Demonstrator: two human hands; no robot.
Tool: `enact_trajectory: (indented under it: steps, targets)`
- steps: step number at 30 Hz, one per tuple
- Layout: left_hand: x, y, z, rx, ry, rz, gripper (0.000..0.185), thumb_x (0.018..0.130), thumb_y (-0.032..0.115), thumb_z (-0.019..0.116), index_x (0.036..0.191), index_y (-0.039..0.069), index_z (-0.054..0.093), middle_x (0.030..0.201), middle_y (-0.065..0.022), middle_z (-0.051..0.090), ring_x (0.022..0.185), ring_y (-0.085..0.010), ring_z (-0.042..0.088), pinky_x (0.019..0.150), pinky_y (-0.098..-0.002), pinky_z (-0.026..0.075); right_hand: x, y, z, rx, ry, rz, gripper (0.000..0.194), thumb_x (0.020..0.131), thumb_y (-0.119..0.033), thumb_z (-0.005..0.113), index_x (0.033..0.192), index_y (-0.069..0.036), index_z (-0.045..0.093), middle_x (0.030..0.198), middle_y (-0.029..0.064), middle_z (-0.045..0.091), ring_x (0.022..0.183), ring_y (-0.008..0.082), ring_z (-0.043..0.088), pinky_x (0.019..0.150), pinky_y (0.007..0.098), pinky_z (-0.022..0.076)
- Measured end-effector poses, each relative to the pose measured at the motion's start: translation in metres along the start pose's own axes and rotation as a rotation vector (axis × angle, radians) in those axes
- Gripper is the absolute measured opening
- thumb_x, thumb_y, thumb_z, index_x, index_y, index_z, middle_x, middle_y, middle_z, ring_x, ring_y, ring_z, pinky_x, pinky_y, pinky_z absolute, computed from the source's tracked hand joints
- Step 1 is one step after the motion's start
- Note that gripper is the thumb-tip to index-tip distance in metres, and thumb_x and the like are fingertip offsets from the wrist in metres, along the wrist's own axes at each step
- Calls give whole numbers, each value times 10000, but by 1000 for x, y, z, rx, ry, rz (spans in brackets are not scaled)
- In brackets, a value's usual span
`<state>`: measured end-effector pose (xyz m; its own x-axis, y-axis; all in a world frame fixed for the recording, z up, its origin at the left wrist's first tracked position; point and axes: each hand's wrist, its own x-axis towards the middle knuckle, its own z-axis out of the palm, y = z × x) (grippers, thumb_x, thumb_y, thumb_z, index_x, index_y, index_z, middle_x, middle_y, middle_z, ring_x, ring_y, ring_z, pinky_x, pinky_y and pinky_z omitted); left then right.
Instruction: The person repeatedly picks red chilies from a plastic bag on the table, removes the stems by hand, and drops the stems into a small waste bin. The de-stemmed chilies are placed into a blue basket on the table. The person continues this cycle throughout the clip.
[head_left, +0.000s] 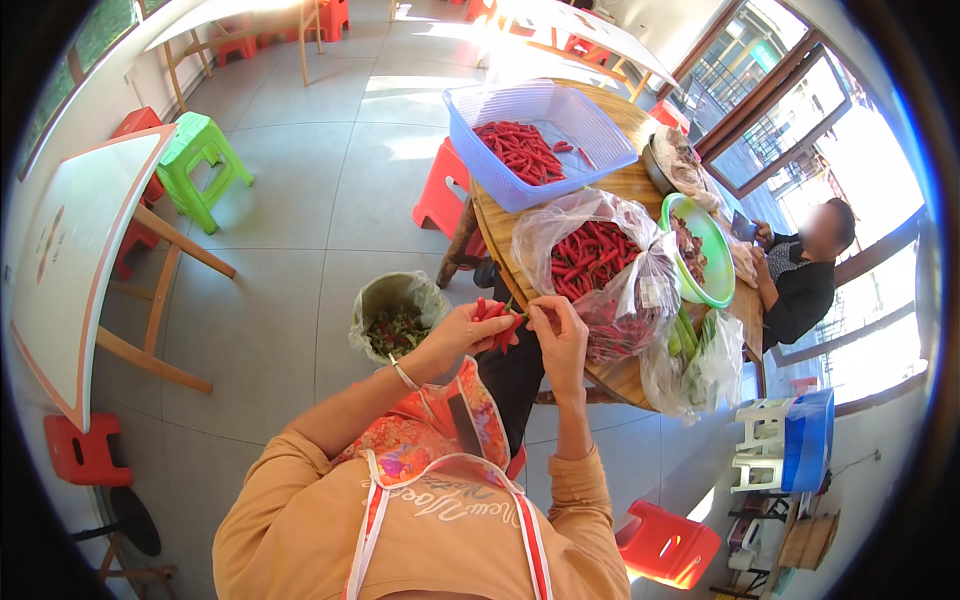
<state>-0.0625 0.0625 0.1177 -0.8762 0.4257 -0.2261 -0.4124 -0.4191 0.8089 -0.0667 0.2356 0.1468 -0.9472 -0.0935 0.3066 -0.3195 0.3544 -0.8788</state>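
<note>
My left hand (474, 328) holds several red chili peppers (504, 335) above my lap, near the edge of a round wooden table (499, 247). Close beside it on the right, the fingertips of my right hand (559, 330) pinch at the green stem end of one of these peppers. Red chilies fill an open clear plastic bag (536, 232) on the table just beyond my hands. Farther back stands a blue-violet plastic basket (517, 191), with stemless red chilies heaped inside. On the floor to the left, a bag-lined bin (362, 311) holds green stems and some red bits.
A green bowl (721, 262) of meat and a bag with green vegetables (712, 367) lie at the table's right. A person (806, 277) sits across, holding something dark. Red stools (667, 544), a green stool (196, 161) and a white table (82, 225) stand around.
</note>
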Motion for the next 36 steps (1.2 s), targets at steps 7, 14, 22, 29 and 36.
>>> enact_trajectory:
  steps: [7,14,22,29,36]
  targets:
    - [-4,2,4,123,100,71,168,917,223,629,939,57,621,763,2,610,546,-13,385,483,-175,274,-6,11,-1,264,-146,348,160,936,-175,597,900,-20,607,714,0,582,568,49,501,523,191,396]
    - [-17,8,5,215,-2,100,176,921,250,621,975,83,602,795,29,603,637,3,421,532,-152,288,-14,27,-5,899,-283,483,144,938,-198,591,900,-58,587,706,3,556,594,78,498,532,201,373]
    - [-21,2,-8,202,-100,-92,153,905,233,641,885,83,617,716,41,571,551,5,355,481,-166,236,-20,28,2,695,-309,488,148,943,-200,579,957,-54,601,768,-16,569,647,62,517,592,204,412]
    - [-21,-33,-41,429,-128,-111,204,886,247,672,889,45,644,707,54,568,626,-20,474,539,-199,358,-30,39,15,494,-551,495,146,906,-159,627,992,-49,586,778,-32,570,645,32,500,557,175,377]
    - [-35,-46,-67,358,-82,-156,155,901,170,644,916,16,649,755,29,605,680,-43,535,607,-207,422,-32,48,49,247,-549,344,149,877,-120,648,911,11,587,786,28,636,708,70,596,630,220,473]
